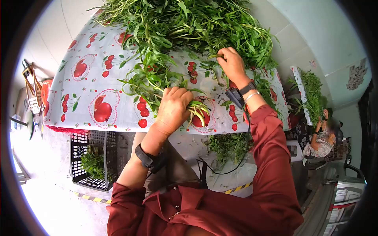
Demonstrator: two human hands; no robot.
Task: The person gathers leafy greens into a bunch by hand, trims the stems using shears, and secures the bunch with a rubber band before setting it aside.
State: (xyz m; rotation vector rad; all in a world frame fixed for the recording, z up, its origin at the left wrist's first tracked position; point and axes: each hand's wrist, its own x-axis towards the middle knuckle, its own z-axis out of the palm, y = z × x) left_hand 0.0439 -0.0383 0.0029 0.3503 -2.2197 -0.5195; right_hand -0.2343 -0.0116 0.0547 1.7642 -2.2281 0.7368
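My left hand (173, 106) is wrapped round a bunch of leafy green stems (151, 80). Their pale cut ends (200, 111) stick out to the right of my fist, and the leaves trail toward the back of the table. Farther back, my right hand (232, 65) pinches a thin green stem (214, 56) at the edge of a large heap of leafy greens (189, 27). The fingertips are partly hidden. Loose leaves and bits lie on the cloth between my hands.
A fruit-patterned tablecloth (84, 92) covers the table. A black plastic crate (106, 157) with greens stands on the floor at left. More greens (230, 147) lie below the front edge. At right, another person (321, 137) sits by more greens (313, 90). A black cable (228, 172) hangs near my right arm.
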